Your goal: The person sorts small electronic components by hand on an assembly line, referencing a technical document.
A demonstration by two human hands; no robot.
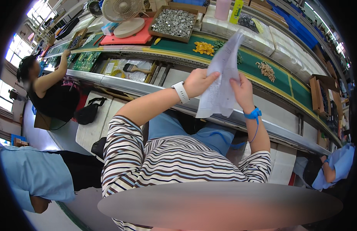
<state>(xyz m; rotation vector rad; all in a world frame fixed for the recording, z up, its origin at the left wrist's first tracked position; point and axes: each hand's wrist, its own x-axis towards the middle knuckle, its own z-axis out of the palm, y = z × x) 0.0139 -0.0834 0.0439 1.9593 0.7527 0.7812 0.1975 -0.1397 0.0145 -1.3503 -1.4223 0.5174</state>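
Observation:
Some white printed paper sheets (221, 86), creased and bent, are held up in front of me above the front edge of the bench. My left hand (199, 81) pinches their left side between thumb and fingers; a white watch (181, 92) is on that wrist. On the right side, my right hand (243, 91) grips the paper too, with a blue wrist strap (253, 113) and its cord below. Behind the paper lie a pile of yellow parts (204, 48) and some green parts (218, 45), the green ones partly hidden. Farther right is a heap of tan parts (266, 71).
A carton of small metal parts (174, 24) stands at the back beside a fan (123, 11) on a red sheet. A brush (137, 69) lies in a tray under the green belt (248, 66). Co-workers are left (55, 90), lower left (36, 173) and right (329, 169).

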